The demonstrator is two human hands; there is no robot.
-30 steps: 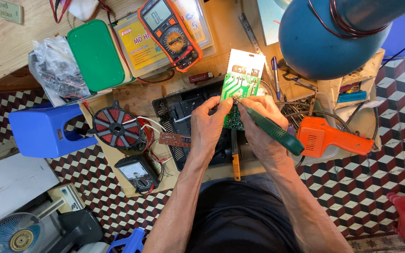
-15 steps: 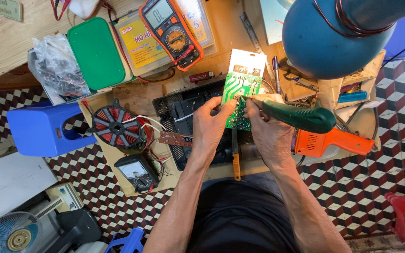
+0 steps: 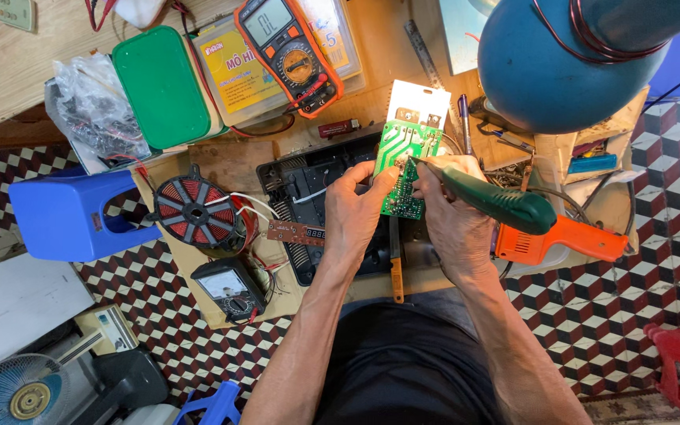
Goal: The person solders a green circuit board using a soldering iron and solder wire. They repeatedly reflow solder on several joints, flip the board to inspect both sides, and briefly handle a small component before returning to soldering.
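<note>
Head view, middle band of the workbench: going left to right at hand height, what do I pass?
Blue plastic stool → copper coil disc → left hand → green circuit board → right hand holding a green-handled tool → orange soldering gun.

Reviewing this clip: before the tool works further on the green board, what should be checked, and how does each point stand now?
1. Left hand grips green printed circuit board by its edge: ok.
2. Right hand holds dark green-handled soldering tool firmly: ok.
3. Tool tip meets the board: cannot tell, too small.
4. Fingers clear of the tip: ok, though close.
5. Orange solder gun lies beside the right wrist, not touching: ok.
6. Black appliance casing under the board is steady: cannot tell.
</note>
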